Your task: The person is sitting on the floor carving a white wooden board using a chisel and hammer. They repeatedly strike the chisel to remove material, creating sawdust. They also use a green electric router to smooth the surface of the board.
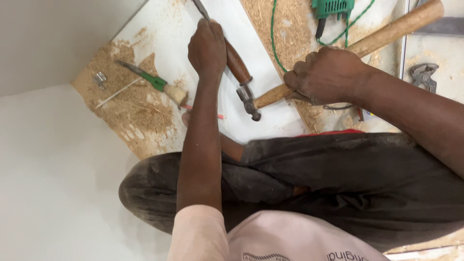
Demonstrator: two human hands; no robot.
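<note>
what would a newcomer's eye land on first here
Probably the two hands at the top centre: the left hand grips a wooden-handled chisel on the white board, while the right hand holds a hammer with its head against the chisel's end. Next, the sawdust on the left, where a green-handled tool lies.

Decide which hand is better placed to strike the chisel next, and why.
Right. The right hand grips the hammer, whose head lies close to the chisel handle's end. The left hand is wrapped round the chisel.
</note>
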